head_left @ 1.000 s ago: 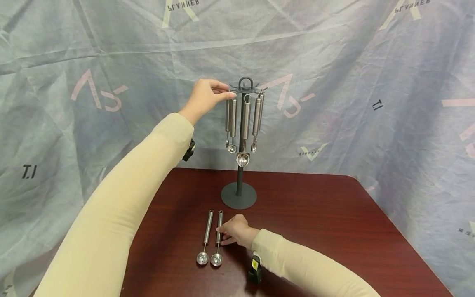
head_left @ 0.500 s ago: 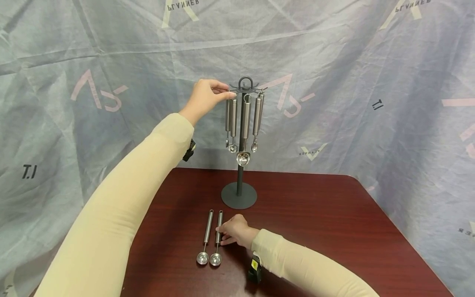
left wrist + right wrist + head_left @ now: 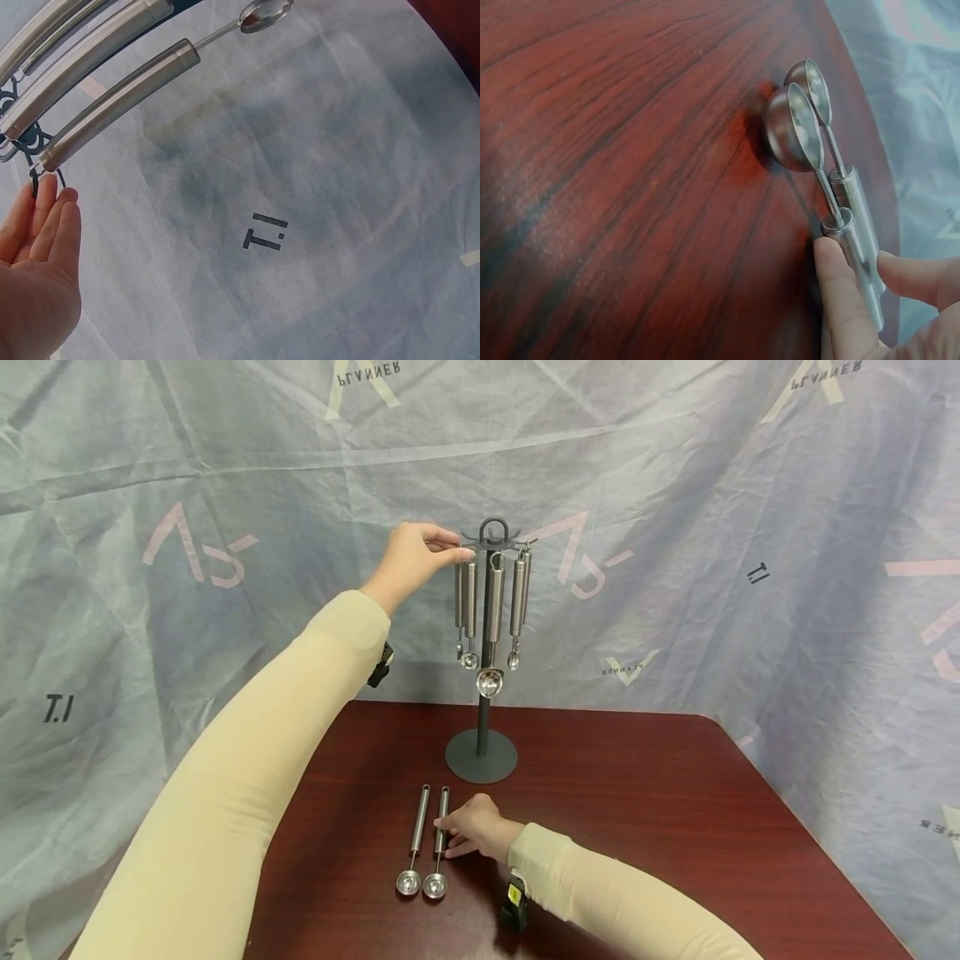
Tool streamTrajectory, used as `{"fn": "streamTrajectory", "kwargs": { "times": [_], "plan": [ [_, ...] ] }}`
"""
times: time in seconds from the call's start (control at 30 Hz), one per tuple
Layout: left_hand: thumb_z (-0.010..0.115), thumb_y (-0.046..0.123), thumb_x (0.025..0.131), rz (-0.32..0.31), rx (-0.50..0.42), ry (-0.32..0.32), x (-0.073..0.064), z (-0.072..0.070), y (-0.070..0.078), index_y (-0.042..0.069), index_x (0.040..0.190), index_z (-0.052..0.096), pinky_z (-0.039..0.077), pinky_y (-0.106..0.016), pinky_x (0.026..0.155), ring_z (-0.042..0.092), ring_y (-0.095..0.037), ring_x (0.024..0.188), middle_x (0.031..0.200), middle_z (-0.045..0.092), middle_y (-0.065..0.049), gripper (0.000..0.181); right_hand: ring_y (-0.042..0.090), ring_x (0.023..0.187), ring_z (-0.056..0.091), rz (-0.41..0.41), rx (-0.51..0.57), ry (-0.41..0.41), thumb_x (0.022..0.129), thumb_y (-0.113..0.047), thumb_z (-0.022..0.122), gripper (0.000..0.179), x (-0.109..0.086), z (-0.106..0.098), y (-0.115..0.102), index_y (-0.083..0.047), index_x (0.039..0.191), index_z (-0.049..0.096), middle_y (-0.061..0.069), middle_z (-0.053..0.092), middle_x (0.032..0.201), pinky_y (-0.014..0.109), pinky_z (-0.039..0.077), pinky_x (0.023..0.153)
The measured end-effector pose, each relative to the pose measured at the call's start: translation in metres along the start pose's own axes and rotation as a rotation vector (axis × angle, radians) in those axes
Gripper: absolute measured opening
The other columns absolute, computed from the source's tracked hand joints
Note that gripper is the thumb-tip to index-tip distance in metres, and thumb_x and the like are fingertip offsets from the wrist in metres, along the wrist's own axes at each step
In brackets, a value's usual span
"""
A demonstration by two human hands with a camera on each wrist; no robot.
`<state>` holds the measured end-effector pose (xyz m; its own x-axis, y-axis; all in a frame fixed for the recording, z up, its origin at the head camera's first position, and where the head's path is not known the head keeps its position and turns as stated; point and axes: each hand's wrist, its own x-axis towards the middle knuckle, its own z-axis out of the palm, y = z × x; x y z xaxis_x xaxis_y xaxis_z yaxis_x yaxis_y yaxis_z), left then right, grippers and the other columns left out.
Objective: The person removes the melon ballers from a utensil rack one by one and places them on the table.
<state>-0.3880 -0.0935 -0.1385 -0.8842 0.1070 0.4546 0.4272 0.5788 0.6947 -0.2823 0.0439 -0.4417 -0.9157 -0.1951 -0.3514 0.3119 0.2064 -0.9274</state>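
Observation:
In the head view, several steel measuring spoons [image 3: 495, 606] hang from a dark rack [image 3: 483, 727]. My left hand [image 3: 420, 560] pinches a hook at the rack's left side, thumb in front, close to the top of a hanging spoon. The left wrist view shows the left fingers [image 3: 64, 225] raised against that hook, beside a spoon handle [image 3: 120, 105]. Two larger measuring spoons lie side by side on the table, bowls toward me. My right hand [image 3: 480, 827] pinches the handle of the right one [image 3: 435, 886] between thumb and fingers; the left one [image 3: 408, 882] lies close beside it.
The dark red table [image 3: 600, 777] carries the rack's round base [image 3: 482, 768], just beyond the two spoons' handle ends. A grey printed cloth [image 3: 675, 485] hangs behind the table and round its sides.
The bowl of the right spoon on the table has shifted slightly left, toward its neighbour. Both hands keep their places, and the head view has moved a little.

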Motion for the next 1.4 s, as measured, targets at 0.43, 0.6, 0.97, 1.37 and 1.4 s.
{"fn": "streamTrajectory", "kwargs": {
  "times": [0.43,0.6,0.97,1.37,1.4],
  "plan": [
    [0.070,0.035,0.090,0.022,-0.001,-0.082,0.004,-0.007,-0.006,0.010,0.128,0.064,0.045,-0.030,0.104,0.059,-0.016,0.119,0.134,0.061,-0.005,0.047,0.019,0.057,0.056,0.003,-0.023,-0.051,0.088,-0.004,0.070,0.031,0.001,-0.016,-0.017,0.013,0.107,0.052,0.017,0.057,0.081,0.039,0.062,0.065],
    [0.070,0.037,0.089,0.028,0.017,-0.074,0.005,-0.006,-0.005,0.011,0.126,0.065,0.046,-0.029,0.103,0.060,-0.015,0.119,0.134,0.061,-0.004,0.046,0.018,0.057,0.058,-0.011,0.003,-0.079,0.089,-0.004,0.067,0.021,0.004,-0.028,-0.035,0.010,0.100,0.058,0.011,0.058,0.071,0.039,0.062,0.067],
    [0.069,0.037,0.090,0.043,0.008,-0.042,0.006,-0.001,-0.007,0.010,0.126,0.065,0.047,-0.029,0.102,0.061,-0.015,0.117,0.128,0.065,-0.005,0.045,0.017,0.066,0.068,-0.097,0.040,-0.127,0.093,-0.004,0.062,0.030,0.005,-0.053,-0.077,0.014,0.117,0.061,0.015,0.067,0.085,0.038,0.061,0.077],
    [0.064,0.035,0.094,0.091,0.031,-0.017,0.005,0.002,-0.008,0.006,0.127,0.063,0.046,-0.030,0.103,0.061,-0.018,0.117,0.128,0.065,-0.008,0.045,0.017,0.078,0.070,-0.170,0.107,-0.144,0.095,-0.005,0.060,0.035,-0.009,-0.084,-0.126,0.010,0.127,0.056,0.010,0.069,0.094,0.036,0.059,0.085],
    [0.064,0.035,0.094,0.089,0.030,-0.017,0.005,0.002,-0.008,0.006,0.128,0.063,0.046,-0.030,0.103,0.061,-0.018,0.118,0.129,0.065,-0.008,0.044,0.017,0.079,0.070,-0.178,0.107,-0.150,0.096,-0.005,0.059,0.036,-0.010,-0.087,-0.131,0.010,0.128,0.055,0.010,0.069,0.095,0.035,0.058,0.086]
  ]
}}
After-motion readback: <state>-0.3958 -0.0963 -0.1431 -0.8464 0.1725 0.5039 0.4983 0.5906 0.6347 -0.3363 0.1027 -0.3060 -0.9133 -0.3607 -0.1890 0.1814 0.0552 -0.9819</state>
